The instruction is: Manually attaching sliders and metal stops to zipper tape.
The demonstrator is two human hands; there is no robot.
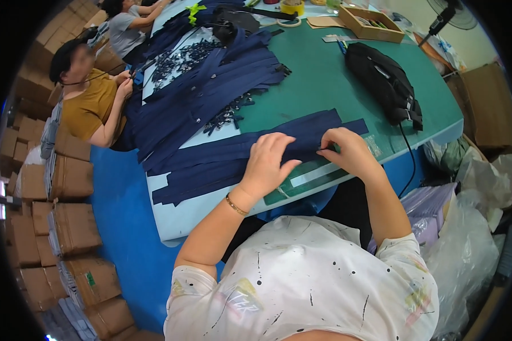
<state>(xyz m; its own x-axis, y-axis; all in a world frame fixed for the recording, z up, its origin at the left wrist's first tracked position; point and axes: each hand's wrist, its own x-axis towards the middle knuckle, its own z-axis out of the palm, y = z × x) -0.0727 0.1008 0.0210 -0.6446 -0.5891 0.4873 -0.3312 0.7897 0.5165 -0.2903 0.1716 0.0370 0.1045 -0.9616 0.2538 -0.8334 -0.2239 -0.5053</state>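
Observation:
Long navy zippers (227, 165) lie in flat layers along the near edge of the table, running from lower left to upper right. Over their middle is my left hand (265, 163), its thumb and fingers apart and nothing gripped. To the right, my right hand (350, 150) is closed in a pinch at the near edge of a navy zipper, with a small dark bit at the fingertips. What exactly sits between those fingertips is partly hidden. Beyond the layers spreads a larger heap of navy zippers (210, 85) with small dark sliders (227, 113) at their ends.
On the green table mat (313, 74) rest a black bag (384, 82), a wooden tray (372, 25) and yellow tape (292, 7). A dark cable (408, 162) hangs over the right edge. At left, a person in a mustard top (85, 113) handles something dark. Cardboard boxes (74, 170) stand behind.

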